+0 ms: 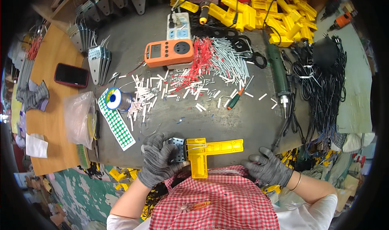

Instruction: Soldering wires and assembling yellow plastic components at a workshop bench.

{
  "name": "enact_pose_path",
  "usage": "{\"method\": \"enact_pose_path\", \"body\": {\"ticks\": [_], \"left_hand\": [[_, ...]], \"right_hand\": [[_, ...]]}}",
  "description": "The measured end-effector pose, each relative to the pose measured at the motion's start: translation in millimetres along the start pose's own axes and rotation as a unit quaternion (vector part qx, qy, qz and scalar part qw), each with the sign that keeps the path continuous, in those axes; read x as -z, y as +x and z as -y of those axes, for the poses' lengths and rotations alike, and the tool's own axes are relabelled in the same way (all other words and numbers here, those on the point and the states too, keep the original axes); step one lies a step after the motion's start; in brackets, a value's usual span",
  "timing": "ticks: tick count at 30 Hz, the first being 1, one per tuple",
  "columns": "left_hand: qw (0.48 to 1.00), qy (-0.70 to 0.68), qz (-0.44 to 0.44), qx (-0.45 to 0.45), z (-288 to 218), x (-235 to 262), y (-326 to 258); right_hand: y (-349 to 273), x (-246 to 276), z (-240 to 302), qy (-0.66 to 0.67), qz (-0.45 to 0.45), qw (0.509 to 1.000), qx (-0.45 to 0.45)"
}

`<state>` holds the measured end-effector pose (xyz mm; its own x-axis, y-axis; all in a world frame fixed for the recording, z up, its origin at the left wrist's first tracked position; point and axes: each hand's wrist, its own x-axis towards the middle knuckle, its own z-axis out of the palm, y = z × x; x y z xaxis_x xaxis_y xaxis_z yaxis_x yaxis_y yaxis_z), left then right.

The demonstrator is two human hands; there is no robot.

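A yellow, T-shaped plastic half-shell with a ribbed inside [199,165] lies between the two hands at the near edge of the dark grey table [227,126], just beside the left hand in its grey knitted glove [158,159], which grasps a grey perforated metal plate [176,149] at the shell's left side, while the right hand, gloved alike [268,167], sits apart to the right, holding nothing, its fingers loosely bent. The left hand covers part of the plate and its underside fingertips are hidden; whether the shell rests on the table or is held up cannot be told.
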<state>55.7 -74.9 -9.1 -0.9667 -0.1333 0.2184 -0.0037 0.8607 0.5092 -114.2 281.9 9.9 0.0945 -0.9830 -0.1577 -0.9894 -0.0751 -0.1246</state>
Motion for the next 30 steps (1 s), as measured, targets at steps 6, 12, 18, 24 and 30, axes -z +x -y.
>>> {"method": "enact_pose_path", "body": {"ticks": [6,12,18,24,30], "left_hand": [[0.999,-0.021,-0.012,-0.020,0.7,-1.1,9.6],[0.992,-0.077,0.097,-0.001,-3.4,20.7,32.7],[0.991,-0.053,0.002,-0.121,1.5,0.3,111.1],[0.995,0.051,0.086,-0.028,15.4,-42.9,138.1],[0.995,-0.094,0.036,-0.009,11.9,-27.9,126.9]], "right_hand": [[-2.8,-1.1,-9.1,-0.052,-0.036,0.998,-0.001],[18.3,63.8,-25.3,0.249,-0.034,0.952,-0.177],[103.4,112.5,-54.2,0.446,0.101,0.860,-0.226],[158.2,46.0,-79.2,0.620,-0.113,0.733,-0.257],[161.7,40.3,-88.8,0.870,-0.064,0.426,-0.240]]}}
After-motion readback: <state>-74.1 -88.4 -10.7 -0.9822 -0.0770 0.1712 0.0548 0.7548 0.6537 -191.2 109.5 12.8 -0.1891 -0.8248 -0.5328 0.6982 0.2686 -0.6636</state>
